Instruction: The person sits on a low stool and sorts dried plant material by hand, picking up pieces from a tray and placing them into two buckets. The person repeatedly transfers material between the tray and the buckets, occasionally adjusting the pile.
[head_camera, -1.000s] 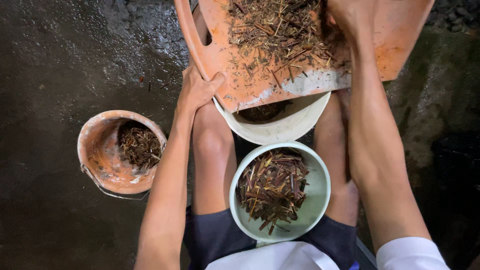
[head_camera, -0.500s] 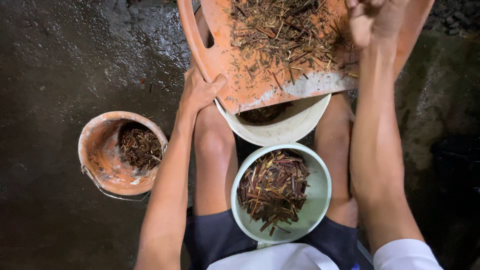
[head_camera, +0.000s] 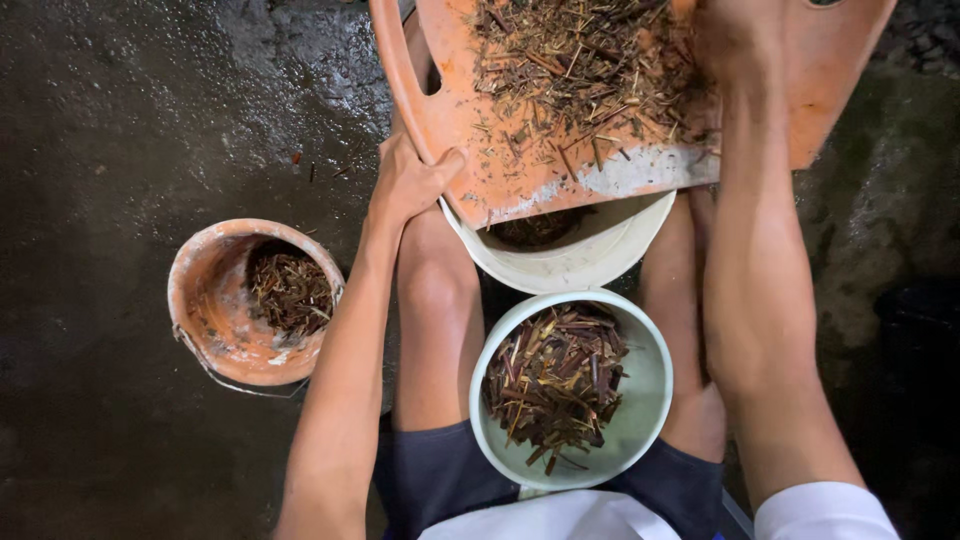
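Note:
A large orange plastic tray (head_camera: 500, 170) is tilted over a white bowl (head_camera: 580, 265), loaded with brown chopped plant stalks (head_camera: 590, 70). My left hand (head_camera: 405, 180) grips the tray's near left rim. My right hand (head_camera: 735, 40) rests in the stalks on the tray, fingers down among them; whether it holds any is hidden. A pale green bowl (head_camera: 645, 400) with longer stalk pieces sits between my knees, close to my body.
An orange bucket (head_camera: 215, 310) with a wire handle and some stalks stands on the wet dark concrete floor (head_camera: 120, 120) to my left. My bare legs flank both bowls. A dark shape lies at the right edge.
My right hand has slid back and forth across the stalks near the tray's top right. The left hand keeps its hold on the rim.

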